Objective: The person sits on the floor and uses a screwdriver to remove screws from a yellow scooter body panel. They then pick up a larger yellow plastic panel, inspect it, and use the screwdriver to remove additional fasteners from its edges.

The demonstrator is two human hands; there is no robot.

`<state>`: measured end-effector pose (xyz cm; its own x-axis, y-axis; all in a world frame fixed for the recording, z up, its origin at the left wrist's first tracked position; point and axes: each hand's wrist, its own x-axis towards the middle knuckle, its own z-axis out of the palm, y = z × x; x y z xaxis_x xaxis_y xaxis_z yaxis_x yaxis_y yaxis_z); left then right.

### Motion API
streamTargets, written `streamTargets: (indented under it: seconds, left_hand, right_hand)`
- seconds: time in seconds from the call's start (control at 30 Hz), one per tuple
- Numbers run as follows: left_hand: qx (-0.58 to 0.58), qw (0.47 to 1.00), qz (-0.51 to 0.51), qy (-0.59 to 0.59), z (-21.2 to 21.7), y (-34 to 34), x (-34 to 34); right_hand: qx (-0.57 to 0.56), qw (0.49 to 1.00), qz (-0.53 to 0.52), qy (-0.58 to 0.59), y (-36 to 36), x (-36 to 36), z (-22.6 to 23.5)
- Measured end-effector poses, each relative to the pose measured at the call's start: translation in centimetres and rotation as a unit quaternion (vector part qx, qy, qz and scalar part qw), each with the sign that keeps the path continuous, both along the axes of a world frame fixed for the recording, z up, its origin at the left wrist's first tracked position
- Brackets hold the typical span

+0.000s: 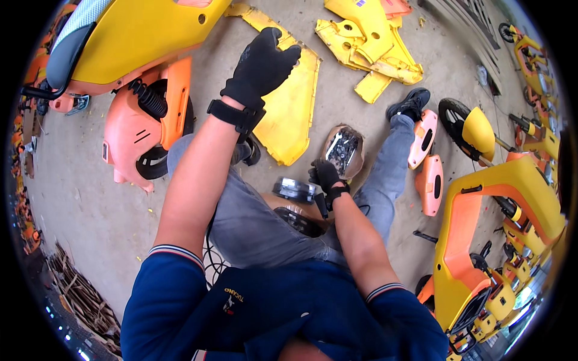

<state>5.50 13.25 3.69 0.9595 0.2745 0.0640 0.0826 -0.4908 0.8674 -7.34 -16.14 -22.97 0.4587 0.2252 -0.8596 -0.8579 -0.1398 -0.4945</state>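
Observation:
My left hand (260,65), in a black glove with a strap at the wrist, is raised over a long yellow body panel (292,114) lying on the floor. Its fingers are curled closed, and whatever they may hold is hidden. Between my legs, my right hand (326,175), also gloved in black, is beside a clear-fronted, shell-shaped container (343,150) with small dark and shiny pieces showing in it. The right fingers look bent inward; I cannot make out anything in them. Just left of this hand is a round, shiny metallic part (294,189).
A yellow and orange scooter (144,42) stands at the upper left. More yellow panels (367,42) are piled at the top. Two pink-orange covers (428,183) lie beside my right leg. A yellow scooter frame (457,240) is at right. Sticks (84,295) lie at lower left.

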Motion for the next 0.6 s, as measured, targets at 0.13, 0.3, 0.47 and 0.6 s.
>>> streamTargets:
  seconds: [0.13, 0.3, 0.47, 0.6]
  left_hand:
    - [0.039, 0.999, 0.009, -0.02, -0.4, -0.1, 0.0]
    - [0.063, 0.998, 0.014, 0.001, 0.4, -0.3, -0.5]
    - [0.082, 0.996, 0.021, -0.041, -1.5, 0.1, -0.5]
    - [0.058, 0.998, 0.006, -0.037, -1.5, -0.1, -0.2]
  right_hand:
    - [0.0, 0.999, -0.046, 0.003, -1.3, -0.5, -1.3]
    - [0.002, 0.999, -0.049, 0.005, -1.7, 1.2, -0.8]
    - [0.041, 0.996, -0.074, -0.007, -4.0, 3.4, -4.8]
    - [-0.332, 0.674, 0.434, -0.497, -5.8, 5.6, -6.6]
